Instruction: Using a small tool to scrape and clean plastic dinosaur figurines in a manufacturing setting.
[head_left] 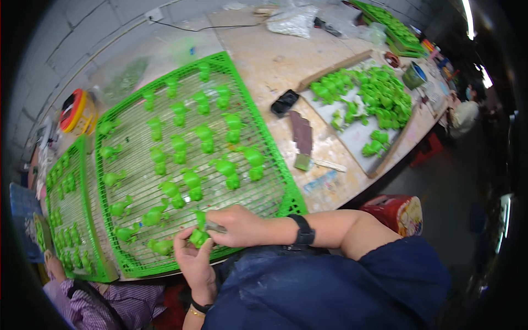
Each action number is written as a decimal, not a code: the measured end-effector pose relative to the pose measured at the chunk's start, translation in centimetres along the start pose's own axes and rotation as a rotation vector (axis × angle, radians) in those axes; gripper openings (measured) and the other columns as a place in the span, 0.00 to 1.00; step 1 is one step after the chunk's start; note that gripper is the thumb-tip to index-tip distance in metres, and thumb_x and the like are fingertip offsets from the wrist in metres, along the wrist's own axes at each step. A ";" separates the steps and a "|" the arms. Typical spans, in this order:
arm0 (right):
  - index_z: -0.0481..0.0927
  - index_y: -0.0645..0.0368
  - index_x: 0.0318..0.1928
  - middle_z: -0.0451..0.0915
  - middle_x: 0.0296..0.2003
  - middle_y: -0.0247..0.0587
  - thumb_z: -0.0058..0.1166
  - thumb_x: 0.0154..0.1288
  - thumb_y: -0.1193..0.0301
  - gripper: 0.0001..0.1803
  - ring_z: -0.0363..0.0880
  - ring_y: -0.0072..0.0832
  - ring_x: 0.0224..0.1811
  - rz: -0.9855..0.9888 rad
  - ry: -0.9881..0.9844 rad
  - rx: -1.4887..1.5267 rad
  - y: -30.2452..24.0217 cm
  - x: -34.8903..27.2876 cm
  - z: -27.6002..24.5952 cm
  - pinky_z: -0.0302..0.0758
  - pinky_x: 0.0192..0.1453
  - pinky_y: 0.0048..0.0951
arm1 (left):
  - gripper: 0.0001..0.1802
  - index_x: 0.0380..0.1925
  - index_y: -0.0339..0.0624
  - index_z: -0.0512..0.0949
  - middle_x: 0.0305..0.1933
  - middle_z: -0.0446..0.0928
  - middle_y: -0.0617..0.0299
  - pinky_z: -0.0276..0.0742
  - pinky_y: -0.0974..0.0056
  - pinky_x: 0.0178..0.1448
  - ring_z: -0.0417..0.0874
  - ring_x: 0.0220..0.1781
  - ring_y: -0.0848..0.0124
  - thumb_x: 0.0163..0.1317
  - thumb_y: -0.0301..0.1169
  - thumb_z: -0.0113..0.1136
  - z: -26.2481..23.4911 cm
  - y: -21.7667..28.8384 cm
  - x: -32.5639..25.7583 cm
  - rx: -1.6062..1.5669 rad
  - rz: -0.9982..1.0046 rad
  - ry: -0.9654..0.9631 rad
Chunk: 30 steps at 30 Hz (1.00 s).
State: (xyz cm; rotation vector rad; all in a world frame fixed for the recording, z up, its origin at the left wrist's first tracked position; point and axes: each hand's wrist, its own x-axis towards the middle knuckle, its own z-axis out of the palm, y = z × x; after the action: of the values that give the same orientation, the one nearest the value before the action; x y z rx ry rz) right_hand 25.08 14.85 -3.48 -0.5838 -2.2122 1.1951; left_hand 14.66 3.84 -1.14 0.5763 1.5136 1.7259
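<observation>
My left hand [193, 258] holds a small green plastic figure [198, 237] at the near edge of a green wire-mesh tray [268, 144]. My right hand [240, 225] grips a thin grey tool [215, 226] and presses it against the figure. A black band sits on my right wrist. Several more green figures [193, 183] stand in rows on the tray's mesh, just beyond both hands.
A second green tray [83, 181] with figures lies to the left. A board [352, 135] heaped with green figures is at the right, beside a black device [284, 102] and a brush [303, 161]. Another person's sleeve [99, 302] shows lower left. A red stool [393, 212] stands below.
</observation>
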 end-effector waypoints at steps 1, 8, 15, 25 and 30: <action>0.73 0.59 0.33 0.74 0.20 0.46 0.58 0.51 0.69 0.11 0.76 0.46 0.22 0.004 0.049 0.010 -0.1 0.3 0.3 0.72 0.24 0.41 | 0.24 0.46 0.36 0.67 0.46 0.69 0.58 0.75 0.68 0.50 0.75 0.49 0.70 0.48 0.10 0.59 0.3 0.4 -0.1 0.005 -0.018 -0.019; 0.70 0.60 0.28 0.73 0.18 0.50 0.57 0.49 0.69 0.11 0.75 0.51 0.22 -0.007 0.051 0.060 -0.3 0.4 0.4 0.70 0.25 0.46 | 0.23 0.47 0.34 0.68 0.48 0.69 0.57 0.75 0.69 0.48 0.74 0.49 0.69 0.50 0.11 0.60 -0.6 -0.1 0.1 0.008 -0.049 -0.048; 0.70 0.60 0.27 0.74 0.20 0.49 0.57 0.49 0.70 0.10 0.76 0.48 0.23 -0.044 0.079 0.018 -0.4 -0.1 -0.6 0.70 0.25 0.43 | 0.22 0.44 0.35 0.68 0.46 0.71 0.58 0.75 0.67 0.52 0.76 0.48 0.70 0.49 0.10 0.59 0.0 -0.5 0.1 -0.041 -0.032 -0.066; 0.74 0.61 0.29 0.73 0.20 0.47 0.60 0.50 0.70 0.10 0.74 0.42 0.20 -0.013 -0.024 0.022 -0.5 0.2 -0.8 0.70 0.23 0.33 | 0.21 0.46 0.35 0.67 0.47 0.72 0.56 0.76 0.67 0.50 0.78 0.46 0.70 0.53 0.12 0.59 -0.7 0.1 0.3 -0.117 -0.046 -0.057; 0.74 0.59 0.29 0.76 0.21 0.41 0.60 0.52 0.66 0.11 0.75 0.31 0.21 0.385 0.048 0.305 -0.7 0.2 -2.0 0.71 0.27 0.31 | 0.22 0.48 0.35 0.67 0.48 0.71 0.55 0.78 0.62 0.49 0.79 0.45 0.66 0.53 0.14 0.59 -1.0 0.4 0.7 -0.121 -0.001 -0.081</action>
State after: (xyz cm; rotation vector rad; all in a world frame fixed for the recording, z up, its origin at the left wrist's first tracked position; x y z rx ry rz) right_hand 26.10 15.81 -1.90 -0.9235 -1.8750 1.6546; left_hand 13.34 3.78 -1.05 0.5758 1.3433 1.7584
